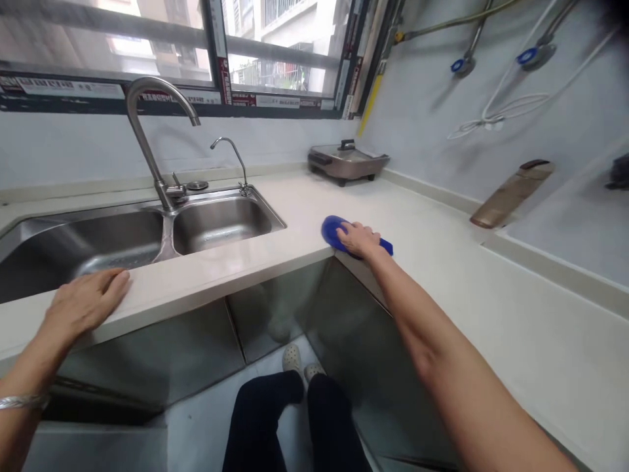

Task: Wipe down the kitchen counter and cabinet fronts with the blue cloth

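Note:
My right hand [360,240] presses a blue cloth [331,231] onto the white countertop [299,203], at the inner corner where its two runs meet. Parts of the cloth stick out on both sides of the fingers, slightly blurred. Over at the left, my left hand [86,301] lies on the counter's front edge just before the sink, fingers stretched and holding nothing. The double-bowl steel sink [170,239] is set into the counter in front of that hand, with a tall curved faucet [147,141] behind its divider.
A lidded electric pan [346,162] sits in the back corner. Against the right wall leans a brown bottle [511,195]. A small thin tap [236,154] rises behind the right bowl. Dark cabinet fronts [162,351] stand below the counter, and cables hang on the right wall.

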`<state>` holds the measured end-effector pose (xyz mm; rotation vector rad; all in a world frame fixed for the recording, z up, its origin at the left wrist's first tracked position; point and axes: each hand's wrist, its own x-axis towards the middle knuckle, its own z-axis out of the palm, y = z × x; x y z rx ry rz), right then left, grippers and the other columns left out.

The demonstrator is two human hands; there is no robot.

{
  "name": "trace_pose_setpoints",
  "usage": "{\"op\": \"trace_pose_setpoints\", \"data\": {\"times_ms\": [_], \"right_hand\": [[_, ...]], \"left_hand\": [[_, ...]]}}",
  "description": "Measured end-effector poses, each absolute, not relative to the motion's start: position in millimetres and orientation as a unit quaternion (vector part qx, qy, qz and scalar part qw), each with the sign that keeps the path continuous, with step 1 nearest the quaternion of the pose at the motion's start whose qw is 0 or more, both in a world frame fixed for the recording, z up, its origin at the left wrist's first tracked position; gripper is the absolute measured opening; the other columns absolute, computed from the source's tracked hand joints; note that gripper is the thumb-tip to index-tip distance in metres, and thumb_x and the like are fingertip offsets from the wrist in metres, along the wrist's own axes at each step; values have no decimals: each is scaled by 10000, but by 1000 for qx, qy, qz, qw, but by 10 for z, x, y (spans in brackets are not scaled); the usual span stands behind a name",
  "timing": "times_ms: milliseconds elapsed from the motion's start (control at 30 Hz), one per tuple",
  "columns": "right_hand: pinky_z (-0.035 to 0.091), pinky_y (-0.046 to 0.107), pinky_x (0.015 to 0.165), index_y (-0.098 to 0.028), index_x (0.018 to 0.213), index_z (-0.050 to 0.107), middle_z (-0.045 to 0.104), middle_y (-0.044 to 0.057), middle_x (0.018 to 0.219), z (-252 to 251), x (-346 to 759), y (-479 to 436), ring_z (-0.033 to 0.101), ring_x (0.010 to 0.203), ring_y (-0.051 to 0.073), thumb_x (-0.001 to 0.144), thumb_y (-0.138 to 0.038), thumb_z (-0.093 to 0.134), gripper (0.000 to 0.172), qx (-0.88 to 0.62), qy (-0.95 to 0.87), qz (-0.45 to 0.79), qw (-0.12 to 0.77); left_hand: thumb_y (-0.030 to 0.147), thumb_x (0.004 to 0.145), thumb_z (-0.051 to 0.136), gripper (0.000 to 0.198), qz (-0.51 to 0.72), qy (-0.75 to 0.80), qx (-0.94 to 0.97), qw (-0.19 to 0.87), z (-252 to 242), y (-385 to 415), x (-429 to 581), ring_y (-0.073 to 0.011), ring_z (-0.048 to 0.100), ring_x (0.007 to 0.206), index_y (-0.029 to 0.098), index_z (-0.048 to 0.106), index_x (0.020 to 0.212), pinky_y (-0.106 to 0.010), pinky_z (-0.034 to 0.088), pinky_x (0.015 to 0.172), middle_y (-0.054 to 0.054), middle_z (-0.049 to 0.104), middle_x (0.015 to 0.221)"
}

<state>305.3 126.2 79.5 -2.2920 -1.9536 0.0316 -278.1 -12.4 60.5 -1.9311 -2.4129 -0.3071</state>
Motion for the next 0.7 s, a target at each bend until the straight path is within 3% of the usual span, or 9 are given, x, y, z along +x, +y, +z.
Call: {"op": "trace_pose_setpoints", "data": {"times_ms": [100, 267, 433, 600, 700], "right_hand": [[371, 621, 1168, -330, 1571, 480, 461, 86, 1624, 743, 3488, 1109, 472, 1422, 373, 1056, -563, 266, 604, -748, -661, 8, 62], [388, 633, 1168, -303, 1592, 455, 449, 86, 1636, 629, 4310, 822, 481, 1424, 397, 1024, -611, 239, 682, -790, -611, 5, 47], [363, 726, 1129, -288, 1588, 475, 442, 158, 1632, 483, 5179, 637, 459, 1423, 495, 952, -667, 247, 775, -865, -496, 7, 72], [271, 775, 1067, -358, 1593, 461, 414, 250, 1618, 344, 5674, 725, 387, 1476, 500, 850, -667, 291, 822, -917, -383, 5, 113], [185, 826, 1003, -406, 1586, 453, 438, 320, 1553, 304, 5752, 915, 352, 1492, 510, 805, -691, 274, 850, -932, -338, -1, 129]], "left_hand": [[732, 912, 103, 922, -34, -795, -605, 33, 628, -81, -2669, -451, 499, 1388, 140, 572, 1442, -660, 366, 1179, -181, 568, 1494], [734, 924, 136, 945, -1, -799, -600, 30, 676, 61, -2162, -529, 411, 1419, 116, 496, 1541, -661, 301, 1198, -190, 474, 1582], [647, 954, 243, 846, -5, -753, -658, 19, 726, 291, -1512, -493, 428, 1413, 68, 513, 1510, -653, 277, 1206, -241, 513, 1528], [605, 976, 278, 793, -18, -679, -734, -6, 756, 596, -842, -392, 423, 1455, 38, 528, 1470, -568, 182, 1285, -250, 541, 1496], [599, 993, 280, 781, -42, -658, -751, -19, 737, 737, -554, -385, 409, 1470, 64, 473, 1527, -545, 224, 1275, -230, 504, 1541]]}}
